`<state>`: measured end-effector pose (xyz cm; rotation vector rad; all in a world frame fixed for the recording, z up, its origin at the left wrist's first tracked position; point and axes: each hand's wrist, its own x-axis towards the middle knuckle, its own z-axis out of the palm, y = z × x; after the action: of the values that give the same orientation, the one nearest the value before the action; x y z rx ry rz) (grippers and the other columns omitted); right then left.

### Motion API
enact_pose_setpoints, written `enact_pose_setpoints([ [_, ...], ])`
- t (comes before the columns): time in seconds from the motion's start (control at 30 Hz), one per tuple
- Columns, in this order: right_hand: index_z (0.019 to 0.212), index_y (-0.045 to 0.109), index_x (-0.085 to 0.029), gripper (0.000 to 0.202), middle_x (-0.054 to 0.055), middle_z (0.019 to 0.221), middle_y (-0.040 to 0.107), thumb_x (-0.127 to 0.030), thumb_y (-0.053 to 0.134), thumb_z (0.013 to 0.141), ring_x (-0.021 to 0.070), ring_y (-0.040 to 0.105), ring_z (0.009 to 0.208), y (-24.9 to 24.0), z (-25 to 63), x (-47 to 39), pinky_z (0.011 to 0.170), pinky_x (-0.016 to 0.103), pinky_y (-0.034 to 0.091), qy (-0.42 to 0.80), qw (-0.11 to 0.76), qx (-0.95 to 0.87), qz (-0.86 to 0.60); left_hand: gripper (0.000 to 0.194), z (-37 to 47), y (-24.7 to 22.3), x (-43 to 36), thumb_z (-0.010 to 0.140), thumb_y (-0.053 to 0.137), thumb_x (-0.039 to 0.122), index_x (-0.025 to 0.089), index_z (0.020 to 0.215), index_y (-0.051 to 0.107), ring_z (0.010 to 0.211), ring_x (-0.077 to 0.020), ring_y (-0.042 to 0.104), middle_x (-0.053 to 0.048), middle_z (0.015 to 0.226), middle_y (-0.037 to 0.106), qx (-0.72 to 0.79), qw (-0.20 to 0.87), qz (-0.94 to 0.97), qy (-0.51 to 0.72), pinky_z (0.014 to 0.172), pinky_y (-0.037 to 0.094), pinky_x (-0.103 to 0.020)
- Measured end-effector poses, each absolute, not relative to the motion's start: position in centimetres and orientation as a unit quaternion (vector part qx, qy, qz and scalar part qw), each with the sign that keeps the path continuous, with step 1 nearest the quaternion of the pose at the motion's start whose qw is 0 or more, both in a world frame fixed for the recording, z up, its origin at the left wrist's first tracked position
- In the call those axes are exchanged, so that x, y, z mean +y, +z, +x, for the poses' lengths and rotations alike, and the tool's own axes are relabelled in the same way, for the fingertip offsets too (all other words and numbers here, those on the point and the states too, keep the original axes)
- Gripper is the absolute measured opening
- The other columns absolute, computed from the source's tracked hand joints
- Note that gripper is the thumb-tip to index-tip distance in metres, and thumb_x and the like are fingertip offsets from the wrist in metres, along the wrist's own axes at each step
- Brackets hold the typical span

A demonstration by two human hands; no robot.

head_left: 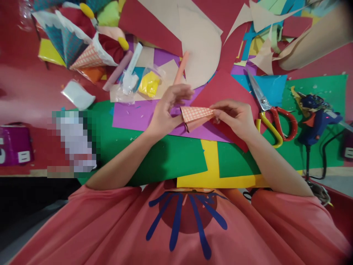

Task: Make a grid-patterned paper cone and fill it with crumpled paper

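A small cone of orange-and-white checked paper (196, 116) lies sideways between my hands above the purple sheet (132, 117). Its pointed end is pinched between the thumb and fingers of my right hand (235, 117). My left hand (168, 110) is at the cone's wide mouth, fingers stretched out and apart, with the thumb tip touching or just beside the rim. A red sheet (220, 86) lies beneath my right hand. Scissors with red and yellow handles (265, 105) rest to the right of that hand.
A blue glue gun (317, 125) with its cord lies at right. Finished paper cones (91, 51) stand at upper left. Bagged yellow clay (150, 84), a white packet (78, 94), an orange paper roll (182, 68) and beige cut paper (202, 48) lie beyond my hands.
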<state>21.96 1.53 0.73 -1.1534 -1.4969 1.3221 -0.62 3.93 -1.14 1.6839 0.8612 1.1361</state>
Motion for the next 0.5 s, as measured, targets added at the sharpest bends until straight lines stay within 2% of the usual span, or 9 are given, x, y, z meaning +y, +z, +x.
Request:
enact_pose_setpoints([
  [0.07, 0.092, 0.072, -0.022, 0.011, -0.001, 0.085, 0.072, -0.028, 0.064, 0.086, 0.0119, 0.067, 0.077, 0.9, 22.1, 1.6, 0.075, 0.029, 0.056, 0.498, 0.391, -0.62, -0.463, 0.041, -0.6, -0.9, 3.6, 0.082, 0.07, 0.036, 0.027, 0.12, 0.057, 0.094, -0.0131, 0.068, -0.004, 0.113, 0.068, 0.344, 0.455, 0.715, 0.405, 0.078, 0.055, -0.026],
  [0.13, 0.094, 0.073, -0.023, 0.013, 0.0, 0.088, 0.072, -0.027, 0.063, 0.088, 0.0126, 0.067, 0.082, 0.9, 22.1, 1.7, 0.081, 0.03, 0.055, 0.483, 0.382, -0.633, -0.469, 0.031, -0.5, -0.7, 3.3, 0.086, 0.065, 0.033, 0.022, 0.114, 0.062, 0.094, -0.0135, 0.069, -0.005, 0.108, 0.071, 0.343, 0.401, 0.762, 0.376, 0.079, 0.056, -0.026],
  [0.23, 0.104, 0.069, -0.024, 0.019, -0.001, 0.086, 0.069, -0.031, 0.064, 0.087, 0.0115, 0.065, 0.076, 0.8, 22.1, 1.7, 0.073, 0.028, 0.055, 0.481, 0.387, -0.624, -0.479, 0.023, -0.6, -0.8, 2.8, 0.093, 0.052, 0.026, 0.02, 0.111, 0.066, 0.1, -0.0138, 0.068, -0.005, 0.106, 0.072, 0.322, 0.27, 0.827, 0.374, 0.085, 0.056, -0.027],
  [0.3, 0.107, 0.064, -0.025, 0.024, -0.002, 0.084, 0.066, -0.035, 0.065, 0.086, 0.0096, 0.062, 0.066, 0.8, 22.0, 1.5, 0.063, 0.025, 0.053, 0.464, 0.412, -0.607, -0.497, 0.027, -0.7, -0.9, 2.7, 0.096, 0.045, 0.019, 0.022, 0.115, 0.064, 0.104, -0.013, 0.067, -0.005, 0.111, 0.071, 0.322, 0.179, 0.839, 0.4, 0.086, 0.056, -0.026],
  [0.4, 0.095, 0.063, -0.023, 0.018, -0.002, 0.081, 0.064, -0.038, 0.062, 0.087, 0.0066, 0.057, 0.055, 1.0, 21.4, 0.7, 0.055, 0.022, 0.048, 0.434, 0.442, -0.597, -0.51, 0.038, -0.8, -0.8, 2.5, 0.096, 0.043, 0.015, 0.029, 0.129, 0.054, 0.105, -0.0133, 0.066, -0.004, 0.123, 0.066, 0.339, 0.073, 0.836, 0.425, 0.084, 0.055, -0.025],
  [0.5, 0.087, 0.065, -0.019, 0.022, -0.001, 0.076, 0.066, -0.041, 0.061, 0.088, 0.0066, 0.057, 0.054, 1.4, 20.5, 0.0, 0.052, 0.021, 0.047, 0.492, 0.404, -0.615, -0.466, 0.051, -0.5, -0.3, 2.0, 0.095, 0.037, 0.012, 0.034, 0.141, 0.041, 0.104, -0.0155, 0.066, -0.005, 0.128, 0.061, 0.34, 0.032, 0.855, 0.391, 0.084, 0.054, -0.026],
])
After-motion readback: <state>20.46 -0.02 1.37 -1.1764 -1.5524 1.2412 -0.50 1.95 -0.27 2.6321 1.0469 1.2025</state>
